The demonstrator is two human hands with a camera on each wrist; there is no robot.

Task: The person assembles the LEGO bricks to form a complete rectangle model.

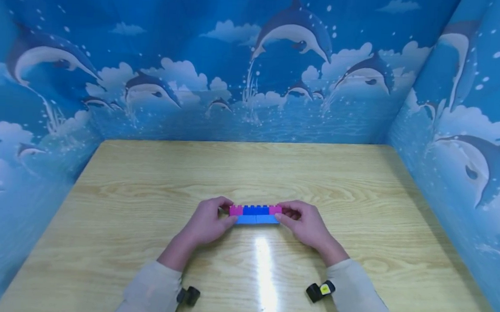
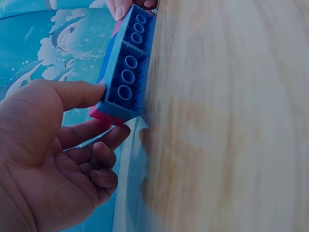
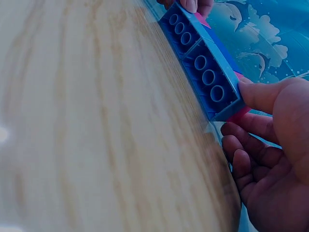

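Observation:
A row of joined toy building bricks (image 1: 256,211) spans the space between both hands in the head view. Its upper layer has a dark blue middle with a pink brick at each end; two light blue bricks (image 1: 246,219) lie side by side below. My left hand (image 1: 209,220) pinches the left end between thumb and fingers, and my right hand (image 1: 305,224) pinches the right end likewise. Both wrist views show the hollow underside (image 2: 128,72) with its round tubes, tilted up off the table. The far faces of the bricks are hidden.
The wood-grain table (image 1: 145,178) stretches around the hands, with a bright light reflection in front of the bricks. Blue dolphin-print curtains (image 1: 221,68) border the back and sides. A small black device (image 1: 188,296) sits at the left wrist, another (image 1: 321,291) at the right.

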